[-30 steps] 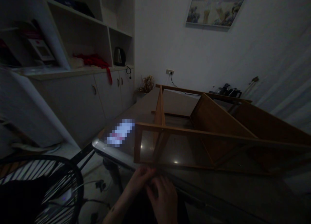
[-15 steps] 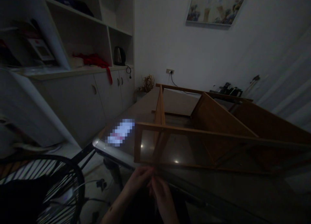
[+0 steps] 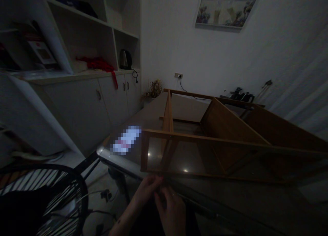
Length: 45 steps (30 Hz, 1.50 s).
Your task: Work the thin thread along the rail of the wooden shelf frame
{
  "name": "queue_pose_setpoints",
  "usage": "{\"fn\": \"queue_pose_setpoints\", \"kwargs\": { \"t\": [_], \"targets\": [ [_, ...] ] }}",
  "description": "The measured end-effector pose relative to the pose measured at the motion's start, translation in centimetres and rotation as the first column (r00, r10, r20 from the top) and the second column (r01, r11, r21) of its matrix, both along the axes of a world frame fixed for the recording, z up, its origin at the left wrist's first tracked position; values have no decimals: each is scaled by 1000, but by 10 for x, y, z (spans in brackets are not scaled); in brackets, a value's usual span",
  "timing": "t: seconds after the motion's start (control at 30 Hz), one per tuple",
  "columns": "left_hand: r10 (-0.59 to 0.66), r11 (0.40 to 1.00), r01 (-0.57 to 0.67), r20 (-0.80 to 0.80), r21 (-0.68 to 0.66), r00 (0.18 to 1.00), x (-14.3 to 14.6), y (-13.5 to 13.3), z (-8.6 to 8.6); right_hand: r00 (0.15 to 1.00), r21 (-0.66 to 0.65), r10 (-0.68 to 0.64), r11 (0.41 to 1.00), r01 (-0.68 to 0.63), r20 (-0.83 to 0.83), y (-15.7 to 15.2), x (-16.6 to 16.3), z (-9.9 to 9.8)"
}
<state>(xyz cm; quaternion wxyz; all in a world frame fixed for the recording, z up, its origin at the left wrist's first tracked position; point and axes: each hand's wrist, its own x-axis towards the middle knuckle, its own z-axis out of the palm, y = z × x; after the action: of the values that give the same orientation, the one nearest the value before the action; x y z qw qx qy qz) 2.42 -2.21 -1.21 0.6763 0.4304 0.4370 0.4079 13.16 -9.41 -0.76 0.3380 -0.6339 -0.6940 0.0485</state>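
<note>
Rolled since the earlier frame, the right hand [image 3: 171, 206] now shows its back, thumb parted from curled fingers. Half-closed, the left hand [image 3: 149, 188] meets it at the fingertips, perhaps to steady something small; whether either holds anything, I cannot tell. Beyond, the wooden shelf unit [image 3: 191, 136] lies sideways on the desk [image 3: 151, 113], probably for stability.

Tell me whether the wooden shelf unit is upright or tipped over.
Tipped over: the wooden shelf unit lies lengthwise on the table, its long rails running sideways and its boards standing on edge.
</note>
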Motion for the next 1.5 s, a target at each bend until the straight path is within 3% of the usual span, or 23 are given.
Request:
{"fn": "queue_pose_setpoints", "kwargs": {
  "t": [0.3, 0.47, 0.53, 0.6, 0.67, 0.77, 0.87, 0.93, 1.03, 1.1, 1.17, 1.27, 1.5],
  "targets": [
    [-27, 999, 29, -38, 35, 999, 0, 2, 1, 998, 107, -34, 994, 28, 58, 0, 0, 6],
    [3, 1000, -2, -21, 27, 1000, 1, 1, 3, 998, 98, -35, 995, 29, 55, 1, 1, 9],
    [4, 1000, -4, -11, 28, 1000, 1, 2, 4, 1000, 76, -8, 997, 8, 8, 1, 0, 10],
    [-10, 999, 10, 7, 31, 1000, 0, 2, 4, 989, 19, 26, 1000, -24, -146, 1, -1, 11],
    [-49, 999, 48, 27, 18, 998, 0, 1, 3, 924, -82, 24, 995, -60, -382, 1, -2, 10],
    [-125, 991, 129, 91, -30, 988, 1, -1, -3, 740, -239, -84, 965, -107, -667, 2, -3, 5],
    [-142, 986, 154, 152, -67, 978, 2, -4, -7, 622, -294, -120, 938, -185, -774, 6, -3, 0],
    [-107, 990, 120, 151, -78, 983, 3, -4, -7, 609, -263, -82, 940, -215, -789, 6, -2, 0],
    [-41, 996, 50, 126, -69, 991, 3, -3, -1, 740, -178, -10, 973, -148, -672, 4, 0, 4],
    [-15, 999, 19, 96, -44, 995, 2, -2, 3, 876, -117, 29, 988, -97, -481, 1, 1, 7],
    [3, 1000, -2, 58, -20, 998, 2, -2, 7, 958, -51, 45, 997, -62, -282, 0, 1, 8],
    [22, 1000, -22, 22, -6, 1000, 3, -1, 6, 992, 12, 45, 999, -44, -116, 0, 0, 8],
    [26, 1000, -26, 29, -11, 999, 3, 0, -1, 997, 6, 60, 998, -60, -39, 1, -1, 13]
  ]
}}
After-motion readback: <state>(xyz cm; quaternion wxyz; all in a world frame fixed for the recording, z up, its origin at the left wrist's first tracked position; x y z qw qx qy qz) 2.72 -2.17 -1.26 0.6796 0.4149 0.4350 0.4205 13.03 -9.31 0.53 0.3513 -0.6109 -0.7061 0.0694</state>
